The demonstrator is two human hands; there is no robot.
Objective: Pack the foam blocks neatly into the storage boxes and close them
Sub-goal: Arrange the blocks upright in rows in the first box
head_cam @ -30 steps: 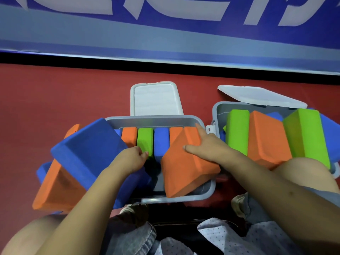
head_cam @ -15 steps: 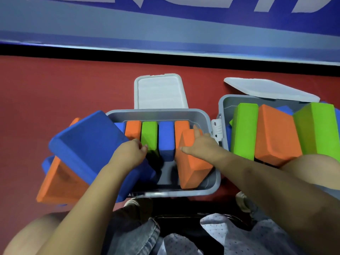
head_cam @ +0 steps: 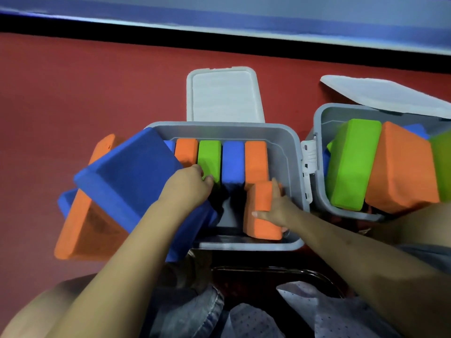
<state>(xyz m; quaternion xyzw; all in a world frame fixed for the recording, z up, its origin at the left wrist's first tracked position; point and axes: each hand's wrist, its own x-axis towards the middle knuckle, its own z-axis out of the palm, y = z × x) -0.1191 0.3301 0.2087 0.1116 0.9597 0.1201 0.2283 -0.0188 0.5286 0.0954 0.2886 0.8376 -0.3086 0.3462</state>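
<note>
A grey storage box (head_cam: pixel 290 152) stands open in front of me, its lid (head_cam: pixel 224 96) flipped back. Blue, orange and green foam blocks stand upright in a row along its far side. My right hand (head_cam: pixel 274 211) grips an orange block (head_cam: pixel 261 211) standing on edge in the near right corner of the box. My left hand (head_cam: pixel 188 184) rests with curled fingers against the green block (head_cam: pixel 210 158), beside a large blue block (head_cam: pixel 136 181) leaning over the box's left rim. A second grey box (head_cam: pixel 319 132) at the right holds tilted green and orange blocks.
An orange block (head_cam: pixel 80 215) and another blue one lie on the red floor to the left, under the big blue block. The second box's white lid (head_cam: pixel 380 93) rests askew on its far rim. My knees and denim shorts fill the bottom of the view.
The orange block in my right hand has turned from lying tilted across the box's rim to standing on edge, lower inside the box. My left hand has stayed beside the green block.
</note>
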